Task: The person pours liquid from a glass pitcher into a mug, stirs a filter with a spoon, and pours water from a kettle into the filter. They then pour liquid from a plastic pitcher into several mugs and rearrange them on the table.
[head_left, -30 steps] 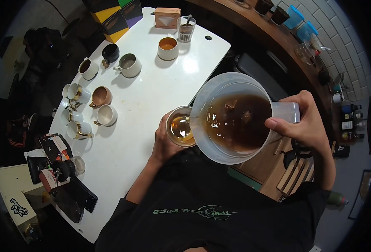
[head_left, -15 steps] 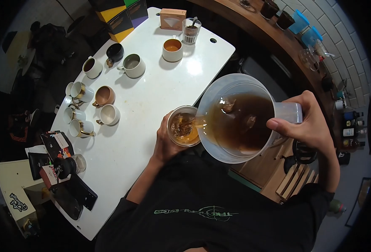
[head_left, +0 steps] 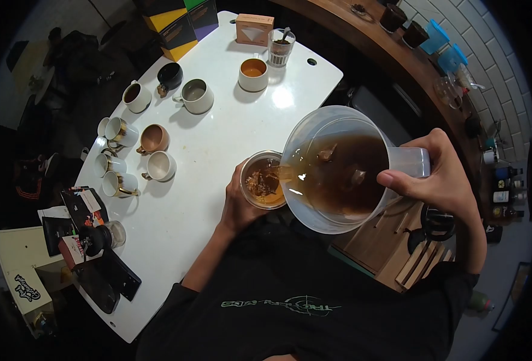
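My right hand [head_left: 434, 180] is closed round the handle of a translucent plastic pitcher [head_left: 314, 213], its thumb over the top of the grip. The pitcher is tilted to the left and holds brown liquid with a few pale brown lumps, perhaps bags, in it. From its spout the liquid runs into a round cup [head_left: 245, 169] with a pale rim, which my left hand [head_left: 236, 201] grips from the left side. Bubbling amber liquid shows inside the cup. Most of my left fingers are hidden beneath and behind it.
Several mugs stand on the left of the white table [head_left: 199, 174]; an orange-lined mug [head_left: 253, 81], a glass with a spoon [head_left: 281, 48] and a small box [head_left: 254, 30] are at its far end. A phone [head_left: 121, 277] lies near left. A wooden counter [head_left: 338, 27] curves along the right.
The liquid in the cup appears a little higher as the stream keeps running. Both hands stay nearly in place, while the view has shifted slightly.
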{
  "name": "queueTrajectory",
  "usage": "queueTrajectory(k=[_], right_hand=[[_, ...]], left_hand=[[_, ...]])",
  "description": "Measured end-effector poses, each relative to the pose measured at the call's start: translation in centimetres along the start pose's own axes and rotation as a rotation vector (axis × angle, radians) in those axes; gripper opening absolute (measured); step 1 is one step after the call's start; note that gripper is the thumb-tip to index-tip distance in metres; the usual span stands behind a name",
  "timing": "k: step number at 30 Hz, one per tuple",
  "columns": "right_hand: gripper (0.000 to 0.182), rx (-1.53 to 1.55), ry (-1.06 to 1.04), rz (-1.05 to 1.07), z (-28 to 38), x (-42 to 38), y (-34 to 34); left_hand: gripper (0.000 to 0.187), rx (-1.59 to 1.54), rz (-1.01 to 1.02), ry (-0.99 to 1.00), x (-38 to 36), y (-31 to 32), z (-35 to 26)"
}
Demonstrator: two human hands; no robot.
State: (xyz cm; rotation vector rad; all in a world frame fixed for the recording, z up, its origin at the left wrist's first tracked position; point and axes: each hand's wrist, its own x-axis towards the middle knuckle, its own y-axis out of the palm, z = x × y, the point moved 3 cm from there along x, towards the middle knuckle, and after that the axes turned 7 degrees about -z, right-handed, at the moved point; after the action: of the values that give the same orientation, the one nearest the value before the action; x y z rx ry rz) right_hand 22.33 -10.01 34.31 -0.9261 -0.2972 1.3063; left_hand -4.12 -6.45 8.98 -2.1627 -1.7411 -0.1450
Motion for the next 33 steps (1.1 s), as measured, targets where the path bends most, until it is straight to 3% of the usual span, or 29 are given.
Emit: queueTrajectory(k=[6, 8, 21, 23, 27, 30, 32, 33], right_hand=[[0.064, 0.084, 0.045, 0.107, 0.7, 0.3, 0.2], [0.043, 0.139, -0.228, 0.029, 0.9, 0.4, 0.3], [0.029, 0.31, -0.365, 0.022, -5.4, 1.3, 0.7], [0.027, 0.428, -0.432, -0.06, -6.9, 1.2, 1.1], [0.032, 0.61, -0.426, -0.119, -9.6, 0.8, 1.9], [0.04, 0.715, -0.433, -0.286, -11.5, -0.2, 2.9], [0.045, 0.827, -0.405, -0.358, -12.2, -0.9, 3.0], [0.045, 0.833, -0.411, -0.359, -12.5, -1.0, 3.1]], left_hand=[[0.086, -0.031, 0.004, -0.015, 0.3, -0.3, -0.1], [0.085, -0.042, 0.018, -0.02, 0.5, -0.5, -0.5], [0.075, -0.149, 0.01, 0.005, 1.0, -0.3, -0.4], [0.076, -0.217, -0.019, -0.014, 1.2, -0.2, -0.6], [0.071, -0.28, -0.055, -0.013, 1.7, 0.0, 0.4], [0.065, -0.229, -0.122, 0.025, 2.1, -0.7, 2.2], [0.08, -0.099, -0.008, -0.197, 2.5, -1.5, 4.1], [0.08, -0.093, -0.009, -0.19, 3.0, -1.9, 4.4]])
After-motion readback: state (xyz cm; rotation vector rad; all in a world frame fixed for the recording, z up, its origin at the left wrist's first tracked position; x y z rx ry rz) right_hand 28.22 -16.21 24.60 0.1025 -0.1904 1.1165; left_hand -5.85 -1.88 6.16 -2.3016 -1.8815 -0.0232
